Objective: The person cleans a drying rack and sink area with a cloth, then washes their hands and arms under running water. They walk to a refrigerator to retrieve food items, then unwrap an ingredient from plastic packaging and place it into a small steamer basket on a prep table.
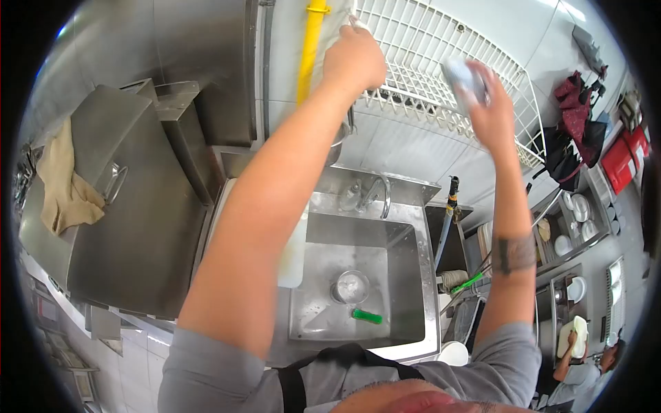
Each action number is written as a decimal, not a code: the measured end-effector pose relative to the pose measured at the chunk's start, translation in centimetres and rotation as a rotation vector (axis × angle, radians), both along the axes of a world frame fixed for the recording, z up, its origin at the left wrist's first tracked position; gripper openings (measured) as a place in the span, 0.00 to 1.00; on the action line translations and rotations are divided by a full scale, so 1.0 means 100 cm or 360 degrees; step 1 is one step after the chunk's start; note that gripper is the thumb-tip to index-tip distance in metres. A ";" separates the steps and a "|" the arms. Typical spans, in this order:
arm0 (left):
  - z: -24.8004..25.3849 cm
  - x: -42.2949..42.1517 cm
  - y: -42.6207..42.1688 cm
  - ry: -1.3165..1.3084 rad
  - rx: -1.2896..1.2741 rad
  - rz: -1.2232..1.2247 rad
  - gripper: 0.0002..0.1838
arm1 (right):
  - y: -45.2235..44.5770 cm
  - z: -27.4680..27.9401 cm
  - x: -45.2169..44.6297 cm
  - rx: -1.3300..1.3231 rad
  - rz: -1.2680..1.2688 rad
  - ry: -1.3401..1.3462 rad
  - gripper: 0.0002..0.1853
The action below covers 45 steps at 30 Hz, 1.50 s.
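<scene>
My left hand [354, 60] is closed around the left end of a white wire rack [420, 31] on the tiled wall. My right hand [492, 110] grips a pale blue-grey cloth-like thing [463, 79] against the front of the rack. That thing is blurred, so its exact kind is unclear. Below my arms, a steel sink [396, 268] holds a round metal bowl [351, 287] and a green piece [367, 316], perhaps a scrubber. A white board [294, 256] stands at the sink's left side, partly behind my left arm.
A curved faucet [385, 196] rises behind the sink. To the left is a steel cabinet [144, 241] with a beige cloth [65, 182] draped over it. A yellow pipe [311, 51] runs up the wall. At far right, another person [585, 372] holds a pale container.
</scene>
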<state>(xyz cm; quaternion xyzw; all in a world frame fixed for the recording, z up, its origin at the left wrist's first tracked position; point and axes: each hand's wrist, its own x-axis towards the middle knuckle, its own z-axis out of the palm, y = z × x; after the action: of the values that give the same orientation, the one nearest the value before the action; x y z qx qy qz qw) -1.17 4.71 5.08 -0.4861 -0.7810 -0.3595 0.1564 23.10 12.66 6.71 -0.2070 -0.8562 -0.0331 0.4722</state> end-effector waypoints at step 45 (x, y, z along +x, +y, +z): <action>0.002 -0.004 -0.005 -0.0126 -0.0104 -0.0066 0.53 | 0.152 0.071 -0.271 0.0594 -0.0109 -0.0605 0.15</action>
<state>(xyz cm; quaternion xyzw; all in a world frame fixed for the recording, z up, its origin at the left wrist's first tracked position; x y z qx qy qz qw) -1.54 4.23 5.28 -0.4925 -0.7877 -0.3557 0.1020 -4.01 27.91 13.83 -0.1353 -0.9011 -0.2446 0.3314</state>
